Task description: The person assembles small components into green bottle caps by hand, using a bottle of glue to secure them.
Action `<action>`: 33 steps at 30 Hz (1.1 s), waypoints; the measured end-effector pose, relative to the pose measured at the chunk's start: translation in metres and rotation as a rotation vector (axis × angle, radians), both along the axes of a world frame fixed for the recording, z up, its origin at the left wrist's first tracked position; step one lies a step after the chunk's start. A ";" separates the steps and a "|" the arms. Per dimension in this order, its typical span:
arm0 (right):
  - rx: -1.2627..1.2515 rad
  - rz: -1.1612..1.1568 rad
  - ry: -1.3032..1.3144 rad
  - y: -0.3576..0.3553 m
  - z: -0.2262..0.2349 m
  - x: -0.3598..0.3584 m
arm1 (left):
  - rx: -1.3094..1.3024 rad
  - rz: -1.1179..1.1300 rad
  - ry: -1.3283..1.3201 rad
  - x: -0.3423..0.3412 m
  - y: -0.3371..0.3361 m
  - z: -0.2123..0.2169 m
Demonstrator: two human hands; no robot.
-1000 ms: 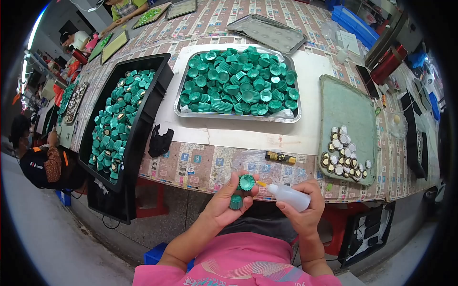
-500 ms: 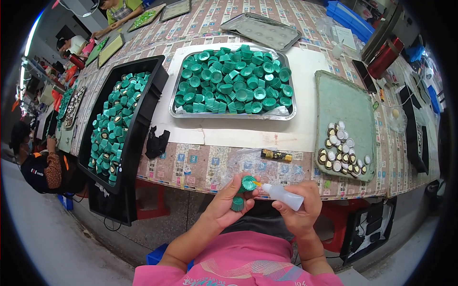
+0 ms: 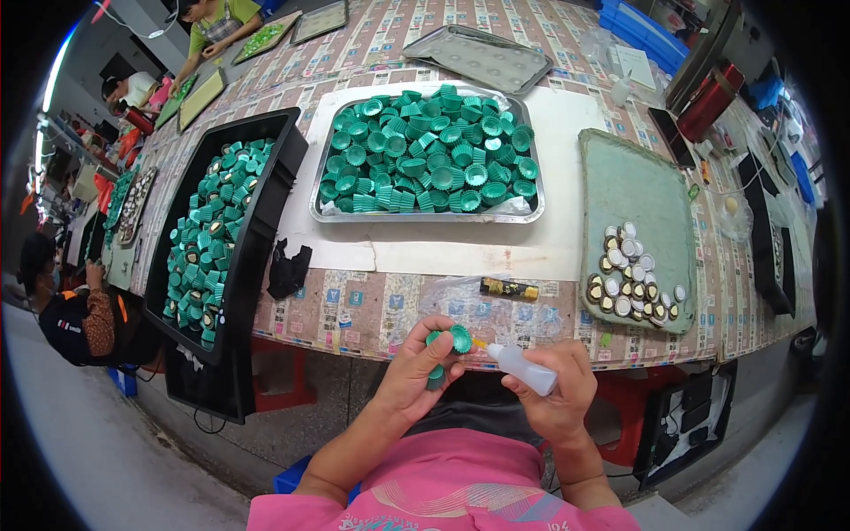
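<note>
- Green cap [image 3: 458,338]: a small ribbed plastic cap, pinched in the fingers of the left hand [image 3: 416,370] just below the near edge of the table [image 3: 372,310], over the person's lap.
- A second green cap [image 3: 434,379] sits lower in the same hand, tucked against the palm, so those fingers are closed on both.
- Handling, as a judgement: the cap looks very light and stiff, with a fluted rim that gives good purchase. A pinch across the rim should hold it without crushing, and it seems neither fragile nor slippery.
- Orientation: its open mouth appears to face up and toward the right hand; being round and squat, it has no real long axis.
- Squeeze bottle [image 3: 522,368]: a small white soft-walled dropper, wrapped in the closed fingers of the right hand [image 3: 558,398] just right of the held cap.
- The bottle's long axis lies nearly level, running left to right, and its yellowish nozzle [image 3: 479,344] points left at the cap's mouth, close to touching; contact cannot be told.
- Likely light and squashy; best held round the body, as it is.
- Beyond the held cap on the table: a metal tray [image 3: 319,208] heaped with green caps, and a black bin [image 3: 266,212] of more to the left.
</note>
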State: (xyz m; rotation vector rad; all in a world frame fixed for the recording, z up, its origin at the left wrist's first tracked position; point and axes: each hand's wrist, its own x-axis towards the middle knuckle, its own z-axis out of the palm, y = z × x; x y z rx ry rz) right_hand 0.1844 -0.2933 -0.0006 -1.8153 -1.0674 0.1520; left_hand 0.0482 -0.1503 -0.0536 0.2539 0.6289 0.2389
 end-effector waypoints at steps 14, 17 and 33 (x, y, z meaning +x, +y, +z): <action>0.049 -0.117 0.106 0.004 -0.013 0.002 | 0.560 0.054 0.172 -0.011 0.008 0.019; -0.071 -0.120 0.185 0.002 -0.026 0.005 | 0.795 0.108 0.141 -0.007 0.008 0.015; -0.257 -0.114 -0.392 -0.051 -0.020 0.124 | -0.161 0.170 -0.230 0.050 -0.037 0.011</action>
